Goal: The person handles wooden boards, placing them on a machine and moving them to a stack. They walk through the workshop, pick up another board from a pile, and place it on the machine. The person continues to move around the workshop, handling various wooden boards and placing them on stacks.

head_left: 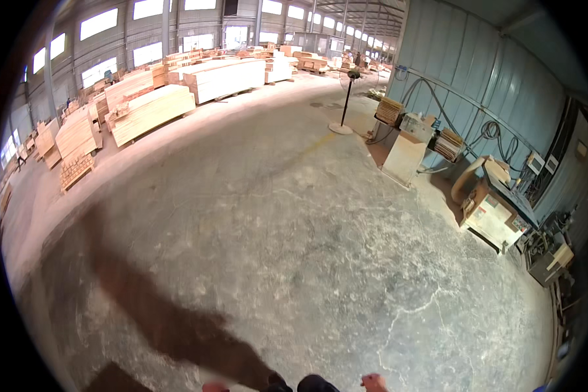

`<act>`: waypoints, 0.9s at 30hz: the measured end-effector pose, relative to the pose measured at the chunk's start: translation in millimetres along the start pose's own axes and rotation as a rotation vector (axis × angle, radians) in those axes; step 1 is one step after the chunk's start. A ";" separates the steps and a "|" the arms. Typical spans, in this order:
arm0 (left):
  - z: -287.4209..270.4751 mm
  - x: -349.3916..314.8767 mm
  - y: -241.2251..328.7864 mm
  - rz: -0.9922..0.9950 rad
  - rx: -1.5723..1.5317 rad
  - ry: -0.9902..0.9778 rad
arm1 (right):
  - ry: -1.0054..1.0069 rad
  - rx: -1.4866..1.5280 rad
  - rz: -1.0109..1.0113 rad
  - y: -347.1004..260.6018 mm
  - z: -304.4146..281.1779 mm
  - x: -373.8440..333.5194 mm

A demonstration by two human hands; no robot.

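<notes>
The left hand (pixel 215 387) and right hand (pixel 374 383) hung above the concrete floor (pixel 294 242); a machine (pixel 495 214) stood near its right edge, lumber stacks (pixel 153 114) toward its far left.

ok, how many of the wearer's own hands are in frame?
2. The left hand is at the lower edge, left of centre, mostly cut off; the right hand is at the lower edge, right of centre, partly cut off.

Windows (pixel 98 24) glare white; a long shadow (pixel 170 330) darkens the floor (pixel 294 242).
</notes>
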State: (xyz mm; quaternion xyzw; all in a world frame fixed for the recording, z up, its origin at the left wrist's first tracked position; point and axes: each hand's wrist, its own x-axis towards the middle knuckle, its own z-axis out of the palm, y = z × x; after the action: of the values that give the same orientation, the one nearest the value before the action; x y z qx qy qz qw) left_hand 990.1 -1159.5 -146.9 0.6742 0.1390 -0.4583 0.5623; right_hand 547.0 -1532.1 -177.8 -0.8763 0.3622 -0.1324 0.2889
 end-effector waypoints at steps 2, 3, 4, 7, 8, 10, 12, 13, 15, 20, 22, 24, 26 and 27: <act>45.9 39.2 117.0 0.049 0.018 0.041 | -0.244 0.263 0.758 -17.8 13.2 66.7; 61.1 51.7 159.2 0.065 0.024 0.069 | -0.277 0.239 0.709 -23.0 26.3 103.0; 73.6 69.5 199.9 0.084 0.027 0.094 | -0.310 0.215 0.657 -25.5 41.4 136.4; 96.7 136.5 267.7 0.157 0.006 0.072 | -0.390 0.125 0.566 -17.5 66.5 196.7; 98.0 157.7 286.3 0.187 -0.011 0.069 | -0.425 0.099 0.528 -12.5 73.1 221.1; 98.7 176.0 323.3 0.102 0.071 0.107 | -0.415 0.091 0.554 -3.1 90.8 346.2; 82.1 188.1 331.1 0.068 0.127 0.148 | -0.447 0.105 0.610 -32.1 97.2 470.9; 63.3 197.7 326.2 0.052 0.080 0.155 | -0.520 0.238 0.816 -90.5 77.6 558.2; 53.0 249.0 339.4 0.022 0.007 0.060 | -0.287 0.265 0.547 -115.2 56.5 662.5; 121.4 319.5 466.2 -0.024 0.044 0.072 | -0.127 0.300 0.341 -179.8 11.8 907.0; 151.6 357.6 520.1 -0.099 -0.083 0.134 | -0.117 0.293 0.363 -177.9 30.9 964.6; 144.6 441.4 540.9 -0.029 -0.113 0.098 | -0.124 0.306 0.447 -189.0 25.3 1012.9; 129.0 541.5 562.4 -0.008 -0.196 -0.164 | -0.149 0.179 0.437 -140.3 45.1 1026.8; 150.0 570.1 603.6 0.110 0.050 -0.176 | -0.131 0.126 0.400 -101.5 62.8 1015.9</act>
State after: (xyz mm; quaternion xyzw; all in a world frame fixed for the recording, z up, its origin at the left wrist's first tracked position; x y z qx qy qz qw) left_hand 1653.6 -1678.0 -199.8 0.6518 0.0403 -0.4873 0.5798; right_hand 1345.1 -2170.9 -143.6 -0.7739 0.5003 -0.0374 0.3864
